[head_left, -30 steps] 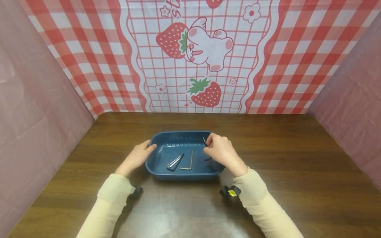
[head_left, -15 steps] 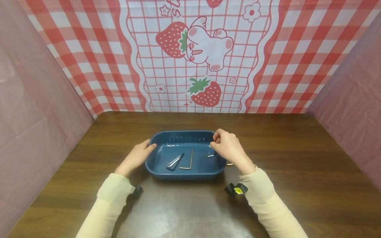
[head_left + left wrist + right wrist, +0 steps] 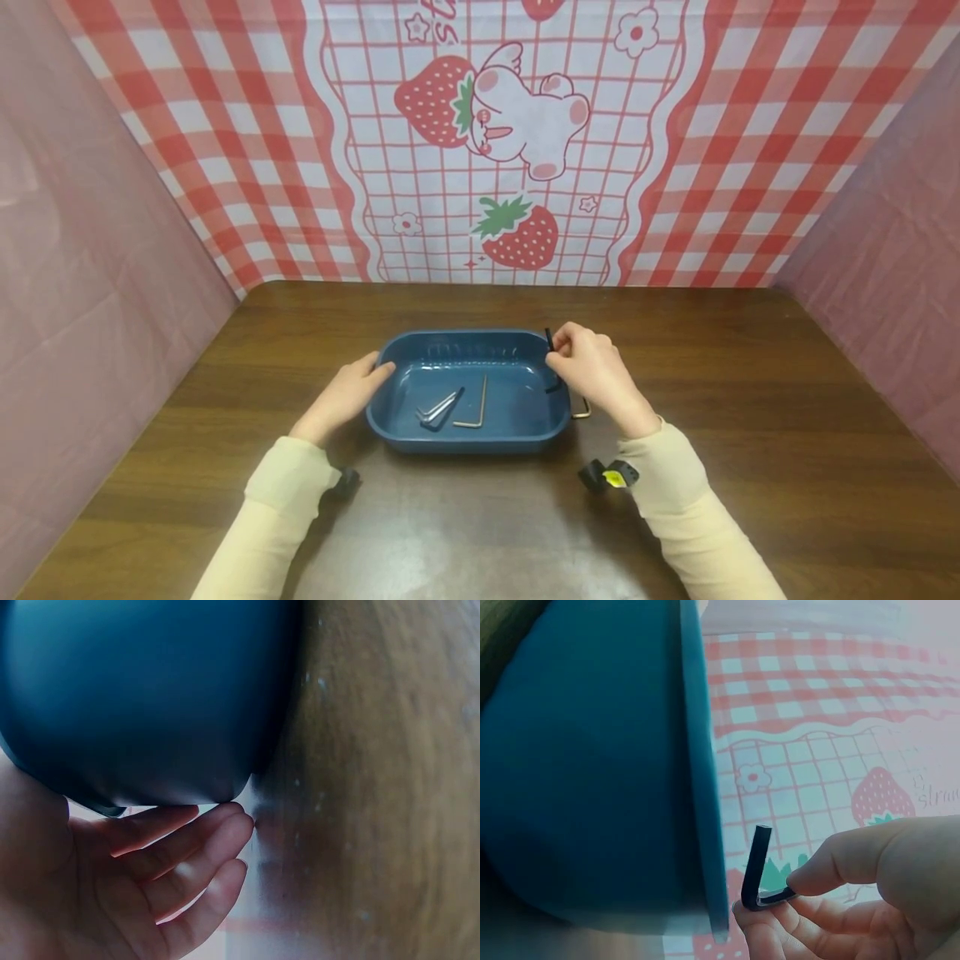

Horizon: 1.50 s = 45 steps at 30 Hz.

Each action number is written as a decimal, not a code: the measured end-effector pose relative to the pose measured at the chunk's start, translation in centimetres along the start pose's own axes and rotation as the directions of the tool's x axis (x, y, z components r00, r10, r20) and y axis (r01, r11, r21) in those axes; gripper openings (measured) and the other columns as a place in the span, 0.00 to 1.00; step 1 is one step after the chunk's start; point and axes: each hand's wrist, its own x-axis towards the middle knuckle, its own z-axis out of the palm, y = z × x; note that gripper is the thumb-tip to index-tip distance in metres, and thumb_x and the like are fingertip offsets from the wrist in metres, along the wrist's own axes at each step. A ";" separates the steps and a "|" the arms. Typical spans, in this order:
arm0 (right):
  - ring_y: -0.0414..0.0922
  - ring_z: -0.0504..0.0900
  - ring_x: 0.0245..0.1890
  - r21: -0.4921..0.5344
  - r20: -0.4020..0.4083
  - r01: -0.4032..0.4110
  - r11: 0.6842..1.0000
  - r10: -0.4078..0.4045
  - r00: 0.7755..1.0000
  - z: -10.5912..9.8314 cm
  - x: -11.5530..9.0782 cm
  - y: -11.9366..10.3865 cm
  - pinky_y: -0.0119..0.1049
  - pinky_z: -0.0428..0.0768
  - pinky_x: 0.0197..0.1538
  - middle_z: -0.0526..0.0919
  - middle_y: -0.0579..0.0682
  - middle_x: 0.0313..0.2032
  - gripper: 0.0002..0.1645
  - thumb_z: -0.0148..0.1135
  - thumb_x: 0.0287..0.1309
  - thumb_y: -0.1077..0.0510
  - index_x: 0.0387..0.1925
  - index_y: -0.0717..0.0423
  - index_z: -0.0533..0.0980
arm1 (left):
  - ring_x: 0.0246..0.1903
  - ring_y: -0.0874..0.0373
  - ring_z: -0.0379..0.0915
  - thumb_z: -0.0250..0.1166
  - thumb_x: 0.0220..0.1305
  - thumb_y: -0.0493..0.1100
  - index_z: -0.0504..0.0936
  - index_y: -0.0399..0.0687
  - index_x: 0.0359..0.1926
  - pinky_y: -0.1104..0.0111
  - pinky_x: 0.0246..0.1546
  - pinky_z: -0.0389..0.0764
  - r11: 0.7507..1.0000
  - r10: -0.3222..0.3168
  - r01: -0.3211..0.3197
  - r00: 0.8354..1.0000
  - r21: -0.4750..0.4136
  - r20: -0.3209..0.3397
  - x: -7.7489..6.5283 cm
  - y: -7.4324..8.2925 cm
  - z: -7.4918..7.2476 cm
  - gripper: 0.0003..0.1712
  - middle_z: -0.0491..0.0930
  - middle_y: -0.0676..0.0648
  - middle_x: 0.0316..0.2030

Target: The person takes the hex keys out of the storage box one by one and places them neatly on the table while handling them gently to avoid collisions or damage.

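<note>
A blue tray sits mid-table. My left hand holds its left rim, thumb over the edge; in the left wrist view the fingers rest along the outer wall. At the right rim, my right hand pinches a black hex key between thumb and fingertips, its bent end sticking up in the right wrist view. Inside the tray lie a brass-coloured L-shaped hex key and, left of it, several silver and black hex keys in a cluster.
Another brass-coloured hex key lies on the wooden table just right of the tray, partly hidden by my right hand. A red-and-white checked cloth hangs behind the table, with pink cloths at both sides.
My right hand has moved right with the black hex key, from inside the tray to its right rim. The brass-coloured key outside has come into sight. My left hand has stayed put.
</note>
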 end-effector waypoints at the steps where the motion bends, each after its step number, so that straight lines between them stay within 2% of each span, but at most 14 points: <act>1: 0.45 0.76 0.25 0.001 0.003 -0.004 1.000 0.004 1.000 -0.1 0.0 0.1 0.34 0.75 0.28 0.80 0.56 0.29 0.11 0.56 0.52 0.59 0.37 0.63 0.73 | 0.56 0.42 0.67 0.43 0.68 0.56 0.65 0.40 0.61 0.48 0.56 0.66 1.000 0.002 -0.002 1.000 0.000 0.000 0.0 0.0 0.0 0.29 0.71 0.36 0.56; 13: 0.47 0.76 0.27 -0.034 0.001 -0.026 0.999 0.026 1.000 -1.2 0.4 1.8 0.34 0.72 0.28 0.81 0.57 0.31 0.13 0.54 0.52 0.58 0.38 0.64 0.74 | 0.57 0.41 0.66 0.42 0.68 0.56 0.65 0.40 0.61 0.48 0.57 0.65 1.000 0.003 -0.003 1.000 -0.002 0.002 0.0 0.1 0.0 0.30 0.71 0.36 0.56; 22: 0.50 0.78 0.33 -0.057 0.000 -0.056 0.997 0.056 0.998 -2.3 0.7 3.0 0.43 0.74 0.35 0.81 0.59 0.33 0.15 0.54 0.53 0.56 0.38 0.64 0.74 | 0.57 0.42 0.66 0.42 0.68 0.56 0.65 0.41 0.61 0.48 0.57 0.65 1.000 -0.002 0.002 1.000 -0.008 0.008 0.2 0.1 -0.1 0.29 0.71 0.37 0.56; 30: 0.49 0.76 0.29 -0.128 0.049 -0.065 0.990 0.072 0.996 -2.1 0.8 3.9 0.43 0.73 0.33 0.79 0.57 0.31 0.16 0.54 0.52 0.55 0.36 0.65 0.74 | 0.56 0.40 0.66 0.41 0.67 0.59 0.64 0.39 0.61 0.46 0.55 0.66 1.000 0.023 -0.023 1.000 0.004 0.003 -0.1 0.3 -0.1 0.33 0.71 0.35 0.55; 34: 0.49 0.75 0.29 -0.152 0.082 -0.088 0.985 0.101 0.991 -1.9 0.9 4.2 0.41 0.73 0.32 0.79 0.57 0.30 0.15 0.54 0.53 0.55 0.35 0.64 0.74 | 0.58 0.40 0.64 0.41 0.68 0.57 0.63 0.39 0.62 0.46 0.57 0.64 1.000 0.005 -0.005 1.000 -0.012 0.018 -0.1 0.3 0.0 0.32 0.70 0.35 0.57; 37: 0.48 0.74 0.28 -0.167 0.112 -0.100 0.981 0.120 0.986 -1.9 0.9 4.4 0.39 0.71 0.30 0.77 0.55 0.27 0.13 0.54 0.53 0.54 0.33 0.62 0.74 | 0.57 0.41 0.65 0.42 0.68 0.56 0.64 0.40 0.61 0.47 0.57 0.64 1.000 -0.008 0.008 1.000 -0.012 0.018 0.0 0.2 0.0 0.30 0.70 0.36 0.56; 41: 0.46 0.71 0.24 -0.179 0.130 -0.113 0.977 0.138 0.982 -1.8 1.0 4.8 0.35 0.65 0.25 0.71 0.49 0.20 0.09 0.54 0.50 0.55 0.23 0.57 0.71 | 0.57 0.42 0.66 0.42 0.69 0.56 0.64 0.40 0.61 0.48 0.57 0.65 1.000 -0.011 0.011 1.000 -0.008 0.014 0.1 0.0 0.0 0.29 0.71 0.36 0.56; 45: 0.44 0.68 0.20 -0.189 0.156 -0.126 0.974 0.157 0.975 -1.6 1.0 5.3 0.33 0.62 0.22 0.67 0.46 0.15 0.10 0.54 0.47 0.56 0.16 0.54 0.67 | 0.58 0.41 0.65 0.42 0.69 0.56 0.64 0.40 0.62 0.47 0.57 0.64 1.000 -0.009 0.009 1.000 -0.009 0.014 0.0 0.1 -0.1 0.30 0.70 0.36 0.57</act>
